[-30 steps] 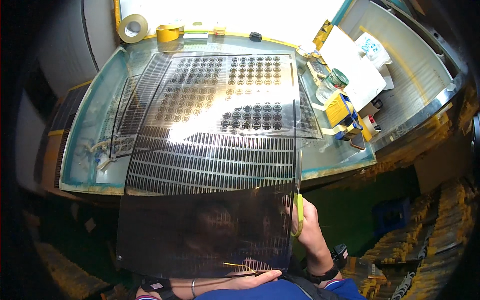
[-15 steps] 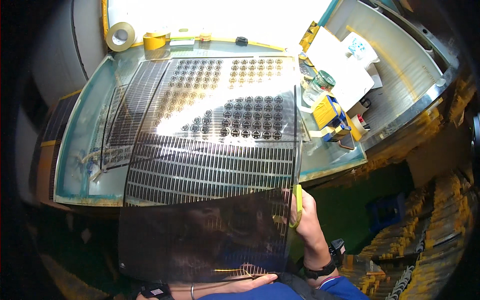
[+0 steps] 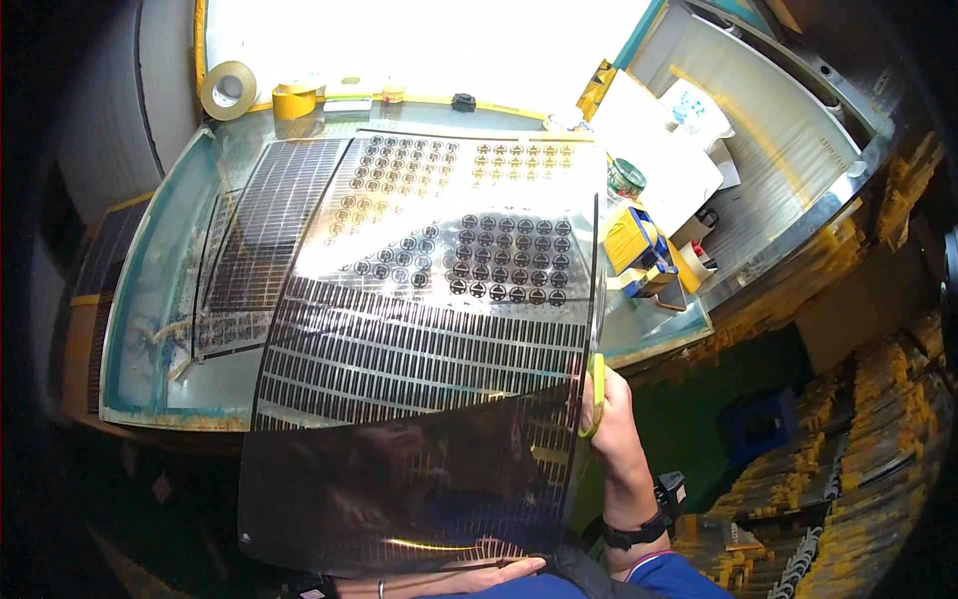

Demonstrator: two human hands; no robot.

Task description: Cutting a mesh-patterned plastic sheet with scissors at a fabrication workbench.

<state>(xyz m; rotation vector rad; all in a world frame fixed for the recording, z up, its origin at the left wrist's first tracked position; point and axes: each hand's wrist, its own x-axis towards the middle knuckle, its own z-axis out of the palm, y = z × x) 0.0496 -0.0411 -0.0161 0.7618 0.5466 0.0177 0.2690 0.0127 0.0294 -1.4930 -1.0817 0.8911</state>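
Observation:
A large, see-through printed film sheet (image 3: 429, 349) slopes from the light table down toward me, with rows of round black emblems on its far part and dark bars nearer. Its nearest part looks almost solid black. My left hand (image 3: 499, 576) is closed on the sheet's near edge, most of its fingers hidden under the film. At the right edge, my right hand (image 3: 614, 409) grips scissors by their yellow-green handles (image 3: 598, 394). The blades point away from me along that edge; how far they are apart cannot be seen.
Another dark gridded film (image 3: 274, 225) lies left on the glass-topped table (image 3: 165, 369). Tape rolls (image 3: 229, 90) stand along the back. To the right are a green-lidded jar (image 3: 626, 178), a yellow-and-blue tape dispenser (image 3: 639, 250) and white papers (image 3: 654, 135). Clutter with yellow strips (image 3: 798, 469) fills the lower right.
The far end of the sheet has shifted slightly right and lower in view. My right hand and the scissors sit a little farther away along the sheet's edge. Both hands keep their holds.

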